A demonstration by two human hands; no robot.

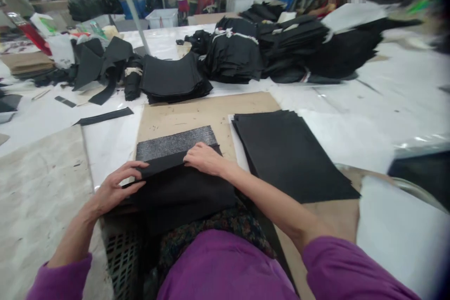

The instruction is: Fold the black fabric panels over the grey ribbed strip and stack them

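A black fabric piece (186, 192) hangs over the near edge of the table toward my lap, its upper part lying on the tabletop. My left hand (117, 185) has the left end of this cloth between its thumb and fingers. With curled fingers, my right hand (206, 157) grips the cloth's upper edge; the fingertips are partly hidden. Just beyond the edge shows a grey speckled strip (177, 143), partly covered by the black cloth. To the right of my hands lies a stack of black fabric panels (295, 154).
Brown cardboard (253, 103) lies under the work. Farther back are a curved black stack (170, 75) and tied black bundles (234, 51). White paper (401, 234) is at right, a pale sheet (42, 197) at left. A plastic crate (121, 258) stands below. Other people are in the background.
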